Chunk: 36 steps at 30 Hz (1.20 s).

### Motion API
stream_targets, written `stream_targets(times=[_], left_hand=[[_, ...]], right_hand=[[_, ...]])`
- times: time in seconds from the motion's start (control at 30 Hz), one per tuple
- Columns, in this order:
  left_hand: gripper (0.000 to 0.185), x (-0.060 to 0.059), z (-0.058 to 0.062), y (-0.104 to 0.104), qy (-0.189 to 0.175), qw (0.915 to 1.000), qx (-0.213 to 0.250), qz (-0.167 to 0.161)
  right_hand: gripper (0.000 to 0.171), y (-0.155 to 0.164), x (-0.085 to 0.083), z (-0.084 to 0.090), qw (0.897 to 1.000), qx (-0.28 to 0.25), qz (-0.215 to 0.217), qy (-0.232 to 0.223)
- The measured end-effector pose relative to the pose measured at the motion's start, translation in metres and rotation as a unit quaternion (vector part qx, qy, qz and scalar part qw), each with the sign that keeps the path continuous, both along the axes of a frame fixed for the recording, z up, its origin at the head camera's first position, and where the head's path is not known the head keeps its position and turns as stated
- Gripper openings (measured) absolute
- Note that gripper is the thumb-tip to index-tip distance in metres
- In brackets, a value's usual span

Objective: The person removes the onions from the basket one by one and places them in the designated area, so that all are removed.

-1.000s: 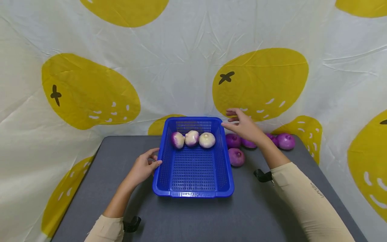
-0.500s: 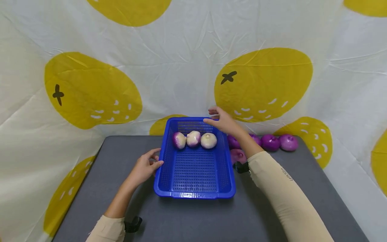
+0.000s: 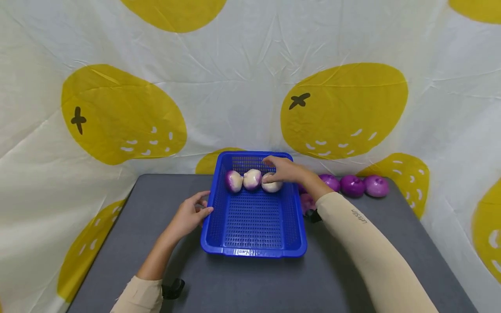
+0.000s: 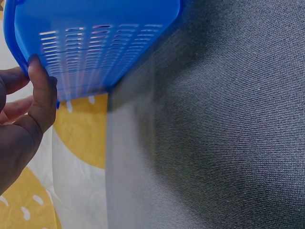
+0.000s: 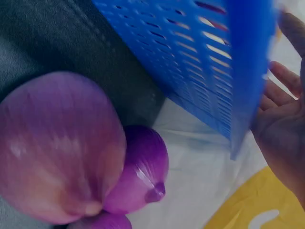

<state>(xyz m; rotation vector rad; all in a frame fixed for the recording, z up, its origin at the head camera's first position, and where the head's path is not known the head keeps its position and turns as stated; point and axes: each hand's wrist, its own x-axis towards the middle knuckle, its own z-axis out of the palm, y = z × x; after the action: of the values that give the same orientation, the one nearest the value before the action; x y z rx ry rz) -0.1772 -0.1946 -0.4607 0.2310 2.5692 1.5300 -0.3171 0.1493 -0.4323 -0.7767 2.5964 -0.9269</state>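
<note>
A blue perforated basket (image 3: 253, 251) stands on the grey table (image 3: 117, 243). At its back lie three peeled white-and-purple onions (image 3: 233, 181) (image 3: 252, 178) (image 3: 274, 187) in a row. My right hand (image 3: 283, 169) reaches over the basket's far right corner, and its fingers touch the top of the rightmost peeled onion. In the right wrist view the hand (image 5: 286, 129) shows straight, spread fingers beyond the basket wall (image 5: 200, 62). My left hand (image 3: 192, 213) rests against the basket's left side. In the left wrist view its thumb (image 4: 40, 90) presses the outer wall (image 4: 105, 43).
Several unpeeled purple onions (image 3: 352, 185) (image 3: 376, 186) (image 3: 307, 202) lie on the table right of the basket, two close to the right wrist camera (image 5: 57, 143) (image 5: 143, 167). A white cloth with yellow lemon prints (image 3: 344, 108) hangs behind and beside the table.
My right hand has moved left from above the purple onions, over the basket's rim, and down onto the rightmost peeled onion. The left hand has stayed at the basket's side.
</note>
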Motion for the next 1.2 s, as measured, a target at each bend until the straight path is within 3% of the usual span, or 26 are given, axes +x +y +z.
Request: stream_targets(times=[0.17, 0.37, 0.67, 0.9, 1.0, 1.2], left_hand=[[0.054, 0.001, -0.002, -0.001, -0.002, 1.0, -0.004, 0.002], [0.054, 0.001, -0.003, -0.001, -0.003, 1.0, -0.001, 0.005], [0.054, 0.002, -0.004, -0.001, -0.002, 1.0, 0.003, 0.001], [0.054, 0.001, -0.004, 0.0, -0.001, 1.0, 0.001, 0.001], [0.054, 0.001, -0.004, 0.002, -0.005, 1.0, -0.001, 0.002], [0.054, 0.002, -0.002, 0.004, -0.005, 1.0, -0.005, 0.005]], right_hand=[[0.075, -0.007, -0.006, -0.011, 0.998, 0.046, 0.024, 0.033], [0.074, -0.012, -0.012, -0.017, 0.988, 0.117, 0.055, 0.087], [0.078, -0.018, -0.012, -0.018, 0.969, 0.219, 0.082, 0.075], [0.076, -0.019, -0.004, -0.021, 0.954, 0.281, 0.065, 0.085], [0.076, -0.018, -0.001, -0.022, 0.95, 0.293, 0.062, 0.094], [0.073, -0.016, 0.001, -0.02, 0.956, 0.266, 0.058, 0.109]])
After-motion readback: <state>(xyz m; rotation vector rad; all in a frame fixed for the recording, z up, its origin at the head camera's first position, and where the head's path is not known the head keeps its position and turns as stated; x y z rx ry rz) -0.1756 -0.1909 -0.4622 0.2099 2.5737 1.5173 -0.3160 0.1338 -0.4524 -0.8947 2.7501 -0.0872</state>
